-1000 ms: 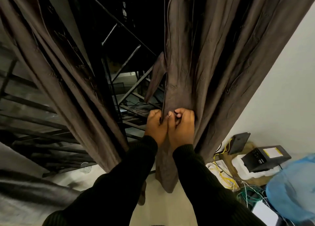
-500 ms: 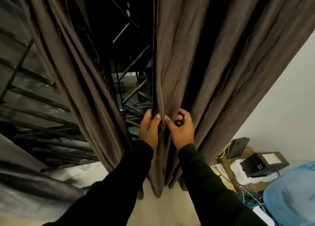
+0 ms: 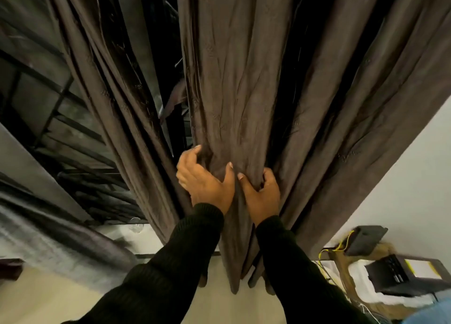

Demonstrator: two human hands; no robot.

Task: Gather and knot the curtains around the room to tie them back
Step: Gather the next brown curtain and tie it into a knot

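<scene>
Fingers of left hand (image 3: pixel 203 181) and right hand (image 3: pixel 262 194) now spread wider, clutching the brown curtain (image 3: pixel 234 91).

No text, brand, number or sign can be read. The pale yellow label (image 3: pixel 421 270) on top of the dark box (image 3: pixel 395 278) at the lower right is too blurred to make out, and the brown curtain (image 3: pixel 234 91) carries only a faint woven pattern, no lettering.

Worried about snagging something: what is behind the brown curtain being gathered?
Left of the brown curtain, dark metal bars and glass show. Directly behind the bunched folds where both hands grip, everything is covered.
</scene>
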